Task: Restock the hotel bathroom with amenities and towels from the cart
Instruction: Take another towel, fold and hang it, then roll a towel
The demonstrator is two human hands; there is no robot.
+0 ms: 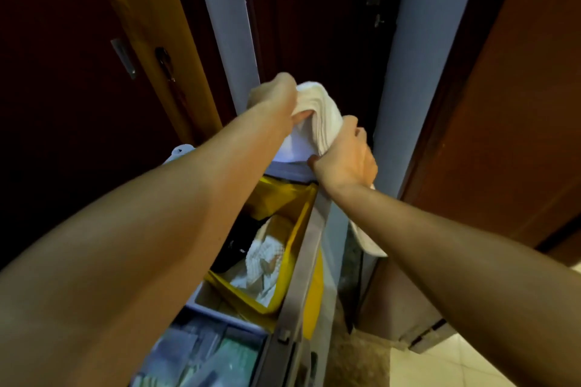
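Note:
A folded white towel (317, 116) is held up over the far end of the housekeeping cart (298, 276). My left hand (276, 94) grips the towel's upper left edge, fingers curled into the cloth. My right hand (345, 154) grips its lower right side, thumb under the fold. Both arms reach forward across the cart. More white cloth (367, 239) hangs down beneath my right forearm, past the cart's right side.
A yellow bag (295, 229) in the cart holds crumpled white linen (264, 264) and something black. A grey tray (201, 352) of packets sits nearest me. Dark wooden doors stand left, ahead (314, 25) and right. Light floor tiles (440, 367) show at the lower right.

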